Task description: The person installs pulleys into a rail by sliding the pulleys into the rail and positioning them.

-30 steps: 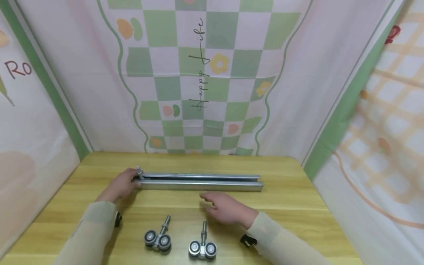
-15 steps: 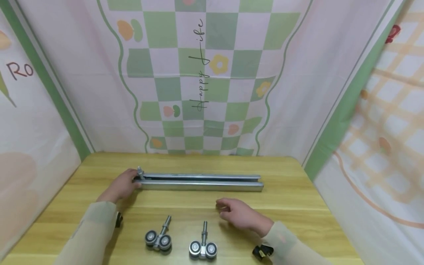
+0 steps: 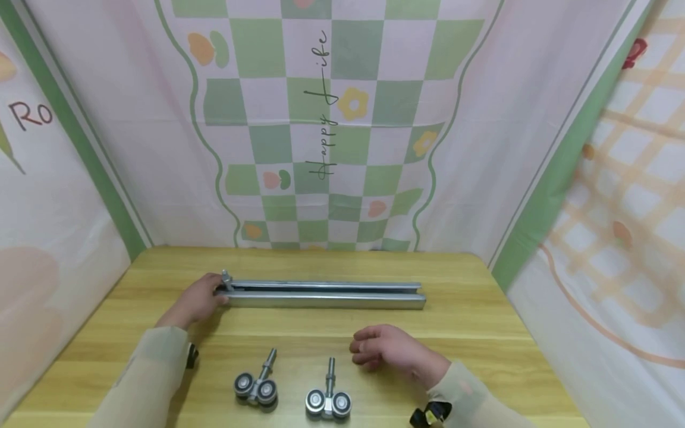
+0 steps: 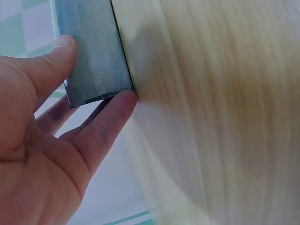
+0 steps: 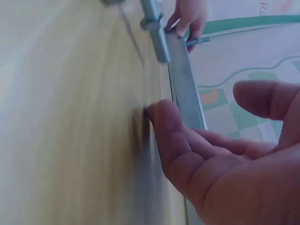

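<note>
A silver metal track rail with a slot along its top lies across the back of the table. My left hand holds its left end, and in the left wrist view the thumb lies on the rail's side with fingertips at the end edge. A threaded bolt sticks up from the slot beside that hand. My right hand hovers over the table with relaxed fingers and nothing in them. To its left lie two roller trolleys, one with its bolt pointing away and one angled.
The light wood table ends at a cloth backdrop with green checks. Patterned cloth also hangs on the left side and on the right. Dark wrist-worn devices sit at both sleeves.
My right hand has drawn back from the rail, to the right and toward me, its fingers curling in slightly. The left hand, rail and trolleys stay in place.
</note>
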Tool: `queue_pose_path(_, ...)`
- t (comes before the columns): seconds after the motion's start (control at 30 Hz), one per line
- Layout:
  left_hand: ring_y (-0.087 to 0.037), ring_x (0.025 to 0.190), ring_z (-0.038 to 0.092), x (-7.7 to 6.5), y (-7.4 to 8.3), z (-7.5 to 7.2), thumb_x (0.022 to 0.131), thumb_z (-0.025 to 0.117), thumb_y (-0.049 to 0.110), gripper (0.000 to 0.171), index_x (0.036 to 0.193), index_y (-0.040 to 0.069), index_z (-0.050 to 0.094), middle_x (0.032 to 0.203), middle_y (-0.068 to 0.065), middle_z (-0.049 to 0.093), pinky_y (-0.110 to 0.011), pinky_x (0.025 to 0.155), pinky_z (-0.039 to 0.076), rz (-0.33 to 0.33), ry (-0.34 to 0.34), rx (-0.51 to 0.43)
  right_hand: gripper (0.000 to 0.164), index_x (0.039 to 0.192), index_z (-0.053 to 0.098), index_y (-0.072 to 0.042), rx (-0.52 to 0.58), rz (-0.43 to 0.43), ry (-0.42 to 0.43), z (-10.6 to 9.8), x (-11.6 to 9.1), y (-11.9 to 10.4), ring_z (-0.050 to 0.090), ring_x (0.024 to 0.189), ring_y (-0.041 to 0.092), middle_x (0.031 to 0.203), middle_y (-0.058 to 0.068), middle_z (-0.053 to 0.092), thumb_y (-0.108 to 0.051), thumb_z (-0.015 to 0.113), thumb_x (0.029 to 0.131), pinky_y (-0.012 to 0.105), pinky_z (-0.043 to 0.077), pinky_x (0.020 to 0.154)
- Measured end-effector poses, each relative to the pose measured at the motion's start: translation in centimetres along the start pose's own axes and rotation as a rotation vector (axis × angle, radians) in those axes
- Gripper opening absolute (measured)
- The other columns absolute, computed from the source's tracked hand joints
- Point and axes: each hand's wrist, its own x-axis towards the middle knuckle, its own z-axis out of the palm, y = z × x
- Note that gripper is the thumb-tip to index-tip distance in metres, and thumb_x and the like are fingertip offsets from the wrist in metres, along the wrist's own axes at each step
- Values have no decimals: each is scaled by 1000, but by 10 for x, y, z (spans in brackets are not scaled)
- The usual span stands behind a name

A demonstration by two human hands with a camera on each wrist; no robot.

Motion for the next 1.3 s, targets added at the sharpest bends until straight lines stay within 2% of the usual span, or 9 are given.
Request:
queue_pose_path(0.2,-54,123,45,1,-2,1,94,65,10,45,129,-15,53,134,-35,47,-65,104,36,6,3,-3,52,135,40,20,301,97,-25,4,-5,5,65,104,43,122,32,60,-5,58,94,50,56,88)
queue_pose_path(0.43,-54,124,44,2,-4,2,95,66,12,47,131,-14,52,136,-35,46,-65,104,36,-18,-13,-9,55,137,36,20,437,155,-48,13,-8,10,62,107,48,124,31,59,-8,55,93,51,55,90)
queue_pose_path(0.83,-54,124,45,2,-3,3,95,65,10,45,131,-14,52,136,-35,46,-65,104,36,-17,-11,-10,60,140,26,24,517,149,-65,25,-6,12,58,112,51,132,37,51,-6,50,94,54,51,96)
queue_pose_path(1.3,-54,123,45,1,-2,1,95,65,12,46,131,-14,52,136,-34,46,-65,103,37,-7,-7,-5,61,141,29,21,496,169,-52,34,-2,7,61,108,47,134,35,50,-6,51,91,52,53,93)
